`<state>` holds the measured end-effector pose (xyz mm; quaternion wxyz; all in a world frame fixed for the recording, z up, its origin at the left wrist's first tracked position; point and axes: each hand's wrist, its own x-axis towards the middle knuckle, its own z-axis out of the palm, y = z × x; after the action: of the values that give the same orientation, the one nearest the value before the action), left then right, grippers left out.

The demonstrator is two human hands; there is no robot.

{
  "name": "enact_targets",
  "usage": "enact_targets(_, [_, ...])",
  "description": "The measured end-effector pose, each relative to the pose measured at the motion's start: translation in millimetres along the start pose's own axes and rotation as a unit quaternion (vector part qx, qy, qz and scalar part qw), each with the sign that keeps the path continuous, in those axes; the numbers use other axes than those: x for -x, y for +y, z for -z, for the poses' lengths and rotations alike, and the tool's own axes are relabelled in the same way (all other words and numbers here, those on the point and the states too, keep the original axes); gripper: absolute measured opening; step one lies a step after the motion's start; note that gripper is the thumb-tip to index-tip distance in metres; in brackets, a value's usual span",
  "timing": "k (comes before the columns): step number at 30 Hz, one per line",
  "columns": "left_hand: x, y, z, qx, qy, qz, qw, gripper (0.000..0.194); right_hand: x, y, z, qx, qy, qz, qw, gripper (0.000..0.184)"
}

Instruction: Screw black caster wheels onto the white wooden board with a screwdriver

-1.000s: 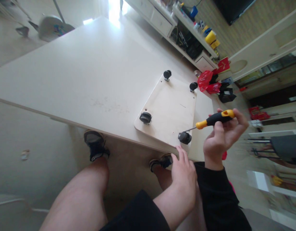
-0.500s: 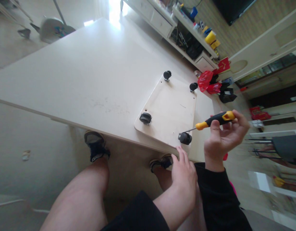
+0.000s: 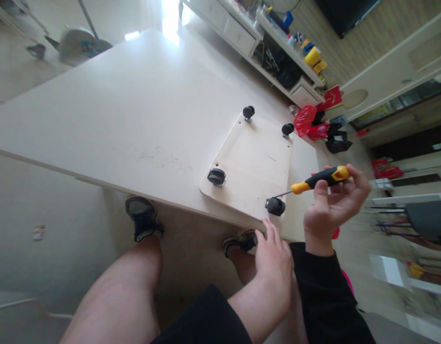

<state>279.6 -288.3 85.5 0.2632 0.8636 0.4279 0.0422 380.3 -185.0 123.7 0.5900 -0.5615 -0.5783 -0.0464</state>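
My right hand [image 3: 337,200] is closed round a yellow-and-black screwdriver [image 3: 322,179], thumb along its handle. The screwdriver slants down to the left, its thin shaft reaching the mounting plate of a black caster wheel [image 3: 277,206]. That caster sits at the near right corner of a pale wooden board [image 3: 256,160]. At the other corners stand more black casters: one near left [image 3: 216,177], one far left [image 3: 248,112], one far right [image 3: 287,129]. My left hand [image 3: 274,253] rests with stretched fingers at the board's near edge, beside the caster; whether the fingertips press on it I cannot tell.
The board lies on a white table [image 3: 134,119] whose near edge runs above my legs. Beyond it stands a white cabinet [image 3: 238,36] with drawers and cluttered shelves. Red bags [image 3: 306,120] lie past the table's right end. A grey stool [image 3: 428,222] is at the right.
The view has shifted very slightly. Both hands, the screwdriver and the board look otherwise unchanged in place.
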Motion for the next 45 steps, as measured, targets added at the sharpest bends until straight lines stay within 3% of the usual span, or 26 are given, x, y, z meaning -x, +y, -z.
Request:
enact_targets(17, [0, 1, -2.0, 0.002, 0.004, 0.001, 1.0, 0.046, 0, 3, 1, 0.007, -0.004, 0.014, 1.0, 0.051])
enact_targets(23, [-1, 2, -2.6, 0.002, 0.003, -0.003, 1.0, 0.046, 1, 4, -2, -0.01, -0.035, 0.002, 0.999, 0.059])
enact_targets(27, [1, 1, -1.4, 0.0, 0.007, -0.001, 1.0, 0.046, -1, 0, -4, -0.038, -0.017, 0.004, 0.999, 0.048])
enact_targets(32, [1, 0, 0.1, -0.003, 0.006, -0.002, 1.0, 0.047, -4, -6, -7, 0.013, 0.02, 0.023, 0.999, 0.055])
enact_targets(39, [1, 1, 0.1, -0.003, -0.016, 0.001, 1.0, 0.047, -1, 2, -6, -0.01, -0.005, 0.0, 1.0, 0.052])
enact_targets(42, [0, -2, 8.1, 0.002, -0.038, -0.005, 0.999, 0.048, -3, 2, -7, -0.018, 0.003, 0.014, 1.0, 0.042])
enact_targets(45, [-4, -15, 29.8, 0.035, -0.077, -0.023, 0.996, 0.047, -6, -2, -9, -0.011, 0.028, 0.033, 0.999, 0.043])
